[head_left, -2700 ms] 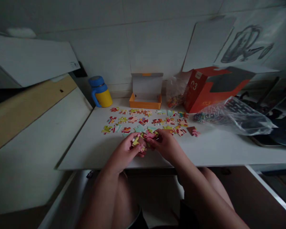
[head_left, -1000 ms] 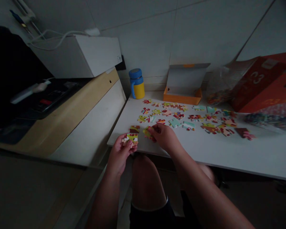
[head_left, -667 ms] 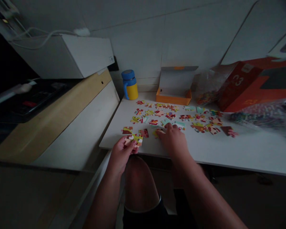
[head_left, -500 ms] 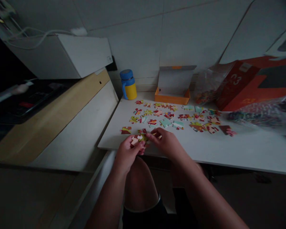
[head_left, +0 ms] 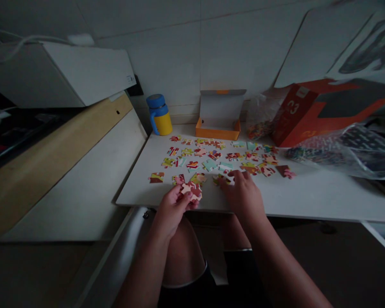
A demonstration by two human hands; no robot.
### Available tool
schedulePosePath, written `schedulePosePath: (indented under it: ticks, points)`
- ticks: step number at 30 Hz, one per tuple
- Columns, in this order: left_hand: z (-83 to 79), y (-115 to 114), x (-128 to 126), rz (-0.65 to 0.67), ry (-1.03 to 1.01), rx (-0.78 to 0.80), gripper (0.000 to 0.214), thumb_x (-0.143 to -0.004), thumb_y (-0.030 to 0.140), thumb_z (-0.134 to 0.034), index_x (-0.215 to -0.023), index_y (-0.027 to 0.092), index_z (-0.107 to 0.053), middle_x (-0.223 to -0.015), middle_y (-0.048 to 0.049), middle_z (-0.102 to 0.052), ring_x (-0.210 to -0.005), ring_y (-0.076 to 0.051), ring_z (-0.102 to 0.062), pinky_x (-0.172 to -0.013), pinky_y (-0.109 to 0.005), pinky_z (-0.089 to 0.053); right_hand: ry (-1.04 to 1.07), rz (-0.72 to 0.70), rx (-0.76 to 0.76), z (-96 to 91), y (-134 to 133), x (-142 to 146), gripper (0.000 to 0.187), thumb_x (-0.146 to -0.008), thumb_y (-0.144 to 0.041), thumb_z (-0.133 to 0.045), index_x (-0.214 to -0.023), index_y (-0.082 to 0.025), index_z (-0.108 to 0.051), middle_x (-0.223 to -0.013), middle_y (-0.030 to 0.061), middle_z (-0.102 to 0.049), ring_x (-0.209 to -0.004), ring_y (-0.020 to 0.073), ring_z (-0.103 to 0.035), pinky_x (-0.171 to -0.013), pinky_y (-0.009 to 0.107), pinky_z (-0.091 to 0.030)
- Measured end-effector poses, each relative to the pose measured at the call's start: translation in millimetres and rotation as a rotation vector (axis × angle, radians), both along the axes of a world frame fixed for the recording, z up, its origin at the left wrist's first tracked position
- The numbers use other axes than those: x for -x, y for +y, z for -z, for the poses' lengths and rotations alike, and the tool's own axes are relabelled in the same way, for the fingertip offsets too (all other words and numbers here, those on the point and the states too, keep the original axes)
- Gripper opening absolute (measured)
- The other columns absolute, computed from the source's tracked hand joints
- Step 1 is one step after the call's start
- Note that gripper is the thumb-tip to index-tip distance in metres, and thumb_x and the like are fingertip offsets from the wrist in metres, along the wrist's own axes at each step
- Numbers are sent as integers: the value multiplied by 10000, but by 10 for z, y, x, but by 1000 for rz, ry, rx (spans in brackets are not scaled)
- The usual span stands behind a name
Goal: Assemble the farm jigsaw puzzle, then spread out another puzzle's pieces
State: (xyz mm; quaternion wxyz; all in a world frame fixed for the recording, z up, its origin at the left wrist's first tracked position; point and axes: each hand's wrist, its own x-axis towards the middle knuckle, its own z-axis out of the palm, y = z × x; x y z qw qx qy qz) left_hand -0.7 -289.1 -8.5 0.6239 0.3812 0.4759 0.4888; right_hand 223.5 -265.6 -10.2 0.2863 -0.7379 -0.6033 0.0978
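Over the front edge of the white table (head_left: 141, 188), my left hand (head_left: 171, 209) pinches a small bunch of jigsaw puzzle pieces (head_left: 192, 191), red-brown and pale, between thumb and fingers. To its right, my right hand (head_left: 244, 192) is low over the tabletop, fingers closed on a yellow-green puzzle piece (head_left: 218, 179) that is partly covered. Between the hands lies another yellow-green piece (head_left: 198, 178). A pink and red piece (head_left: 178, 179) is just behind my left hand, and a brown piece (head_left: 156, 177) lies farther left. Several loose pieces (head_left: 211, 165) are spread in rows behind them.
An orange box (head_left: 218, 132) with its lid up stands against the wall. Left of it is a blue and yellow mug (head_left: 163, 122). To the right are a plastic bag (head_left: 259, 124), a large red-orange box (head_left: 295, 115) and another clear bag (head_left: 333, 149). A white box (head_left: 93, 72) sits at left.
My right hand has moved right, away from my left hand, to a piece on the table. A yellow-green piece now lies between the hands. The camera view has shifted right.
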Motion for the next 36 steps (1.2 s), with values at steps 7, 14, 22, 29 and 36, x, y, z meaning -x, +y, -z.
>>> schedulePosePath:
  ticks: [7,14,22,29,36]
  points:
    - [-29,26,-282,74,57,3,519,-783,486,-936,-1109,150,-713,-1042,-99,-810,-791,-184,-753,-685,-284,-636,528,-385,136,32,-121,86,355,-934,-573,-720,-960,-220,-744,-868,38,-772,-727,188,-662,-670,305,-466]
    - [-3,0,-451,149,16,-6,492,-822,527,-900,-1059,142,-707,-945,-61,-762,-778,-173,-746,-749,-305,-648,802,-331,214,42,-188,-171,501,-880,-695,-738,-886,-196,-695,-700,8,-685,-589,148,-542,-547,279,-368]
    - [31,55,-703,135,76,-11,503,-818,485,-911,-1097,138,-678,-907,-53,-777,-741,-157,-755,-726,-275,-648,779,-243,158,47,-289,-399,546,-932,-721,-652,-938,-185,-757,-800,66,-763,-679,194,-658,-640,315,-496]
    - [76,176,-1052,154,145,-34,375,-868,387,-883,-1037,153,-644,-859,-35,-767,-690,-151,-768,-657,-249,-650,650,126,73,137,-372,-1185,552,-882,-636,-725,-1196,-182,-728,-856,104,-817,-723,251,-757,-639,348,-539]
    - [162,440,-1790,284,193,-18,143,-928,168,-792,-963,163,-653,-803,-34,-765,-611,-141,-747,-608,-246,-640,219,369,132,96,-505,-2008,492,-907,-612,-693,-1184,-211,-752,-799,72,-792,-724,288,-745,-651,381,-480]
